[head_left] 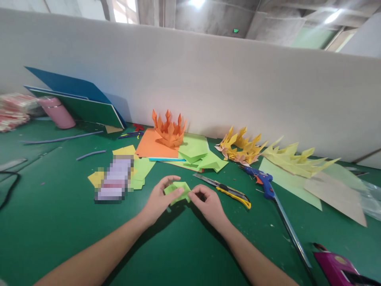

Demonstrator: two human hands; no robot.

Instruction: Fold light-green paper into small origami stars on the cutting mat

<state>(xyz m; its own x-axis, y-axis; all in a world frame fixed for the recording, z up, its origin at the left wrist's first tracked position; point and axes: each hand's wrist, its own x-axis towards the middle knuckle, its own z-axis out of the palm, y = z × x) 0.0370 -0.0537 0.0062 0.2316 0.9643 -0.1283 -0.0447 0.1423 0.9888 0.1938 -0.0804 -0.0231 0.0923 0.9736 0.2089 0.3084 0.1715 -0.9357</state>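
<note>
A small folded piece of light green paper is held above the table between both hands. My left hand is closed on its left side, thumb lying across the front. On the right, my right hand pinches the paper's right edge between thumb and fingertips. Just beyond my right hand lies a yellow utility knife with its blade out. Behind the hands, light green sheets rest on a pile with orange paper. An orange folded-paper crown stands upon it.
A yellow paper crown and a pale yellow one stand at the right. Nearer are a blue glue gun with a long glue stick and a magenta object. A pink bottle and blurred phone-shaped item are left.
</note>
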